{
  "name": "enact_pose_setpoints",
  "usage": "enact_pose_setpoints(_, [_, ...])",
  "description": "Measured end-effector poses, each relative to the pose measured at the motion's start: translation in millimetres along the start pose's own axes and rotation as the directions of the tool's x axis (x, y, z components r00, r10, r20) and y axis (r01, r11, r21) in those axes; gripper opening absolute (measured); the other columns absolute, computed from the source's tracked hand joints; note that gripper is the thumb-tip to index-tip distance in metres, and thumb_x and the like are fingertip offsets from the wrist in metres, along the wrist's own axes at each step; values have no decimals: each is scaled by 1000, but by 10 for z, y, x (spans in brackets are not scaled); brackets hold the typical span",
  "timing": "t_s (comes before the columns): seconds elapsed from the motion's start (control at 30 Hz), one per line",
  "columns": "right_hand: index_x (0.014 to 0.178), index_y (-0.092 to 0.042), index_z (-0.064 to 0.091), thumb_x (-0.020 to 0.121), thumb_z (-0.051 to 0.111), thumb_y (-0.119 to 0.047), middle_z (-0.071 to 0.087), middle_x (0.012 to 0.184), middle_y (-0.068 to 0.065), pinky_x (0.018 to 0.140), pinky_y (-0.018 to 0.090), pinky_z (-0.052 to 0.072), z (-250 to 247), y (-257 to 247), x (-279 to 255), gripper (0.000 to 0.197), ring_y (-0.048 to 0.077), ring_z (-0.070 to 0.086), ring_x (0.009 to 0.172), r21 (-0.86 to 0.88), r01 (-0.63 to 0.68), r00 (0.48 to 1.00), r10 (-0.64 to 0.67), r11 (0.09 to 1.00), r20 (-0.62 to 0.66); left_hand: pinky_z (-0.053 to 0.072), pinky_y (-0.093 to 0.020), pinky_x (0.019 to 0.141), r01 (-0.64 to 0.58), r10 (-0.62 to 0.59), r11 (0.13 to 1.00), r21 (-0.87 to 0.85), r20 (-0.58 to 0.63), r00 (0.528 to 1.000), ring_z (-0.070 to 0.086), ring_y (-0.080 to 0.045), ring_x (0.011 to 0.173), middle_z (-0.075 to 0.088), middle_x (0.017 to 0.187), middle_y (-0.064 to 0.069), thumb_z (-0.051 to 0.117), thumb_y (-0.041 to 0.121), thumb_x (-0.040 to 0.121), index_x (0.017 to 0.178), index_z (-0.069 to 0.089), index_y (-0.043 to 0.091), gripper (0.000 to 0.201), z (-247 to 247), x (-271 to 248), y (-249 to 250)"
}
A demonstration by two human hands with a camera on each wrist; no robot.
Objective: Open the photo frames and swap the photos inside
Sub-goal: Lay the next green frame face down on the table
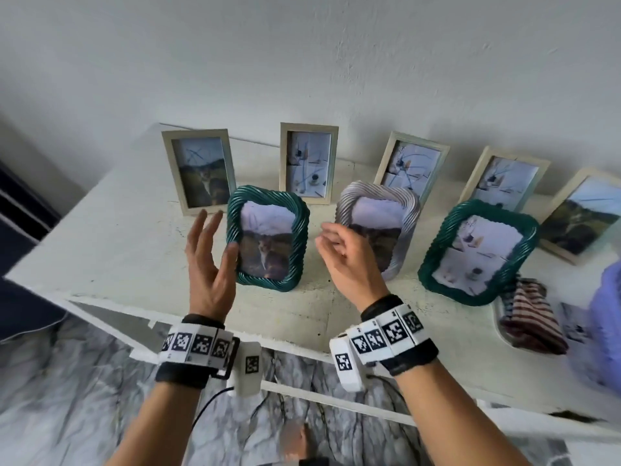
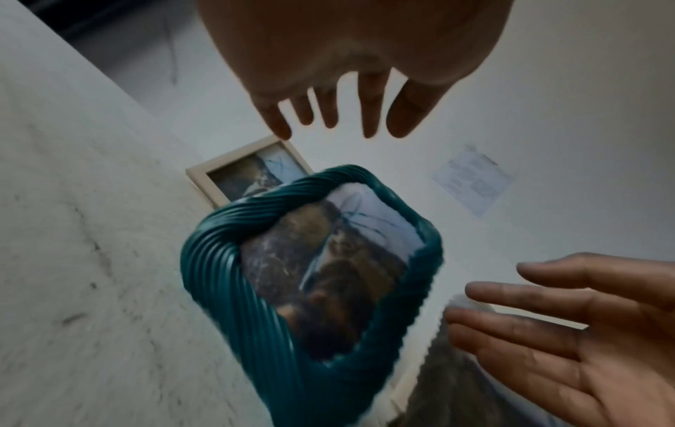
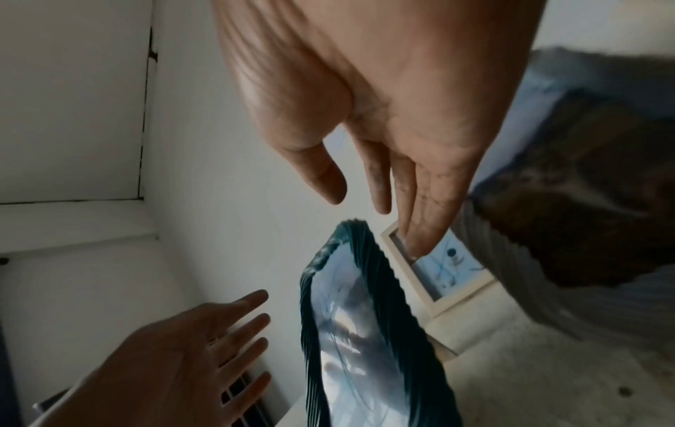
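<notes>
A green twisted frame (image 1: 267,238) with a cat photo stands upright near the front of the white table (image 1: 117,250). My left hand (image 1: 215,243) hovers at its left side, fingers straight and spread, thumb close to the frame's edge. My right hand (image 1: 336,245) hovers at its right side with loosely bent fingers, in front of a silver twisted frame (image 1: 378,230). Neither hand holds anything. A second green frame (image 1: 477,252) leans at the right. The left wrist view shows the green frame (image 2: 310,274) below my left hand (image 2: 328,115), with a gap. In the right wrist view it (image 3: 365,332) is edge-on.
Several pale wooden frames stand along the wall, among them one with a cat photo (image 1: 200,171) and one with a room photo (image 1: 309,163). A striped cloth (image 1: 531,314) and a lilac object (image 1: 605,314) lie at the right. The table's front edge (image 1: 302,351) runs below my wrists.
</notes>
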State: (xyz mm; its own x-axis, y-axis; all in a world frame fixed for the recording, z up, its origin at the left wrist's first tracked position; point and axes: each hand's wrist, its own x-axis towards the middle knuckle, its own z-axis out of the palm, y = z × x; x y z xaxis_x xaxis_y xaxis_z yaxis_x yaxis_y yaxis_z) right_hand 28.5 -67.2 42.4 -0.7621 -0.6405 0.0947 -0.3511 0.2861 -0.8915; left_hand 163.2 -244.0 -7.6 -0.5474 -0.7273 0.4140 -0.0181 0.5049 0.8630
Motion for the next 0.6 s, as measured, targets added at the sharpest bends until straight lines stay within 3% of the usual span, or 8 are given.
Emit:
enact_pose_setpoints(0.1, [136, -5, 49, 97, 55, -27, 62, 123, 11, 79, 14, 46, 212, -12, 214, 45, 15, 61, 102, -28, -84, 995, 86, 996, 55, 26, -42, 119, 225, -220, 974, -39, 104, 970, 29, -13, 143, 31, 156, -5, 41, 45, 97, 152, 28, 16, 63, 62, 100, -91])
enact_pose_setpoints(0.2, [116, -7, 54, 95, 53, -31, 64, 111, 13, 90, 40, 49, 378, 86, 297, 31, 27, 61, 99, -73, -140, 985, 146, 987, 95, 27, -35, 119, 241, -229, 968, -68, 146, 962, 34, -12, 141, 37, 153, -4, 36, 49, 97, 151, 30, 13, 65, 144, 84, -126])
enact_pose_setpoints(0.27, [107, -7, 47, 96, 51, -31, 61, 103, 15, 89, 48, 47, 405, 107, 263, 27, 31, 58, 94, -72, -182, 974, 190, 981, 126, 30, -32, 117, 223, -216, 974, -47, 119, 969, 38, -11, 138, 42, 150, -3, 33, 58, 93, 150, 34, 14, 72, 154, 28, -74])
enact_pose_setpoints(0.4, [117, 3, 46, 100, 48, -23, 55, 116, 26, 90, 42, 42, 164, -15, 62, 31, 37, 53, 108, 66, -162, 980, 153, 985, 127, 40, -16, 103, 159, -156, 987, -27, 98, 983, 48, 1, 124, 52, 141, -1, 34, 60, 92, 146, 43, 18, 69, 36, -130, 229])
enact_pose_setpoints(0.43, [126, -2, 47, 100, 48, -23, 55, 126, 20, 95, 37, 41, 61, -18, -29, 33, 30, 52, 116, 120, -169, 981, 154, 978, 121, 43, -19, 102, 147, -140, 988, -47, 128, 982, 50, 3, 123, 53, 139, 1, 35, 61, 93, 145, 44, 20, 68, 4, -194, 331])
enact_pose_setpoints(0.5, [134, -19, 50, 101, 48, -24, 54, 136, -1, 106, 26, 38, -152, -7, -235, 33, 8, 49, 123, 206, -172, 983, 153, 963, 102, 48, -38, 103, 133, -107, 985, -106, 221, 969, 52, -5, 125, 55, 138, 4, 33, 64, 94, 143, 46, 25, 64, -40, -338, 537])
enact_pose_setpoints(0.53, [131, -21, 53, 101, 47, -22, 54, 134, -3, 109, 28, 38, -244, 19, -341, 31, 6, 49, 122, 277, -202, 979, 186, 939, 86, 50, -44, 100, 139, -98, 981, -136, 273, 957, 54, -11, 126, 56, 138, 4, 31, 66, 94, 143, 46, 26, 64, -45, -414, 645])
enact_pose_setpoints(0.6, [122, -16, 56, 100, 48, -20, 61, 122, 0, 107, 40, 41, -440, 162, -519, 24, 12, 56, 113, 457, -257, 964, 259, 852, 60, 55, -40, 92, 166, -87, 968, -190, 366, 927, 56, -15, 123, 58, 136, 5, 30, 70, 92, 143, 46, 28, 68, 24, -556, 844])
